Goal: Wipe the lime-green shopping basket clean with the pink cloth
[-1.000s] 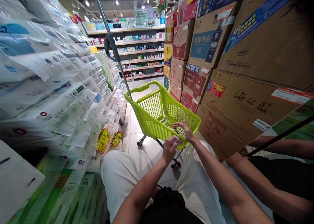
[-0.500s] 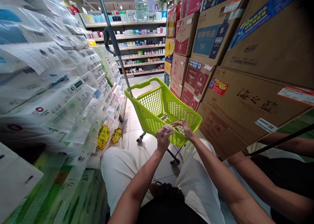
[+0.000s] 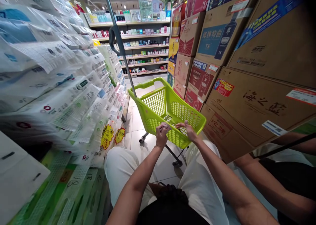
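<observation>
A bright green shopping basket cart [image 3: 186,111] with perforated sides stands in front of my knees, its basket tilted. My left hand [image 3: 161,136], by the cart's near side, is closed around a small crumpled greyish-pink cloth [image 3: 166,126]; most of it is tucked in the fingers. Just to the right, my right hand [image 3: 189,132] is over the near rim with thumb and fingers apart, holding nothing. Whether its fingers touch the rim I cannot tell. A grey pole with a loop grip [image 3: 118,40] rises from the cart's far left corner.
Plastic-wrapped tissue packs [image 3: 61,100] are piled high on my left. Stacked cardboard cartons [image 3: 247,96] line the right side, with a reflecting surface [image 3: 276,182] below them. Shelves of small boxes [image 3: 145,44] stand beyond the tiled floor [image 3: 134,119].
The view has shifted slightly, so the cart and shelves sit a little further right. My left hand has moved slightly left and up with the cloth; my right hand stays by the rim.
</observation>
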The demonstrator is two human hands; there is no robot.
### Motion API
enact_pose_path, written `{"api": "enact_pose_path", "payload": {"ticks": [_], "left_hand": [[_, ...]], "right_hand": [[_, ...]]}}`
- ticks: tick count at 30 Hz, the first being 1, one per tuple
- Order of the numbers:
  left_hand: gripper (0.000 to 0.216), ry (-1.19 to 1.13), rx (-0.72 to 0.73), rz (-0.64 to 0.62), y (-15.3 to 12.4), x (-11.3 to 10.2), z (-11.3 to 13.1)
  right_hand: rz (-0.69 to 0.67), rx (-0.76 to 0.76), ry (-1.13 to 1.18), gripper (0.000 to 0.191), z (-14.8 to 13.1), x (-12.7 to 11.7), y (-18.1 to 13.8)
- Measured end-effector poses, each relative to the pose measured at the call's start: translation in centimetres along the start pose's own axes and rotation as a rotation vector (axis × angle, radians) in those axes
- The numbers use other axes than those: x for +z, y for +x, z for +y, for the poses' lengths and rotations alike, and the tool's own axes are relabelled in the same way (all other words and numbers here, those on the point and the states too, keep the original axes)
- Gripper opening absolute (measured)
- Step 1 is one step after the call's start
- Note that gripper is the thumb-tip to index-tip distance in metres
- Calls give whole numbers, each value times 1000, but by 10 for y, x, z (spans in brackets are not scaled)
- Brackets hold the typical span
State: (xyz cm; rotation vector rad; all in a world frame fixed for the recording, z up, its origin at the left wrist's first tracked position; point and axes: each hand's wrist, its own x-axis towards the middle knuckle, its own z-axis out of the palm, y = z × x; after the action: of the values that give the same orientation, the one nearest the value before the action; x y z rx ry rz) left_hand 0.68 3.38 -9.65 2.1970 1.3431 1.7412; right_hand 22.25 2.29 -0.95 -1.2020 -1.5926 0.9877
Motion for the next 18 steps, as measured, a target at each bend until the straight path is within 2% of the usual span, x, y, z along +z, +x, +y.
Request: {"api": "enact_pose_path", "payload": {"ticks": [3,5,8,10,12,15,18], "left_hand": [[36,-6,-23,-19,-11,-5,-11],[37,9,-34,29,-9,-9,-21],[32,36,-41,147,11,-12,-26],[27,39,-31,179,22,-10,-25],[25,45,-27,154,23,-9,-25],[27,63,-44,100,14,-9,-31],[26,70,-72,159,18,-12,-39]], "right_hand": [[8,-9,-28,94,0,1,-1],[1,9,-96,91,1,4,1],[-59,-4,-326,70,0,15,8],[-72,-74,-499,51,-1,26,12],[-54,-158,-629,38,-2,35,15],[-62,-288,-750,29,1,40,17],[-106,-410,-797,29,4,30,19]]}}
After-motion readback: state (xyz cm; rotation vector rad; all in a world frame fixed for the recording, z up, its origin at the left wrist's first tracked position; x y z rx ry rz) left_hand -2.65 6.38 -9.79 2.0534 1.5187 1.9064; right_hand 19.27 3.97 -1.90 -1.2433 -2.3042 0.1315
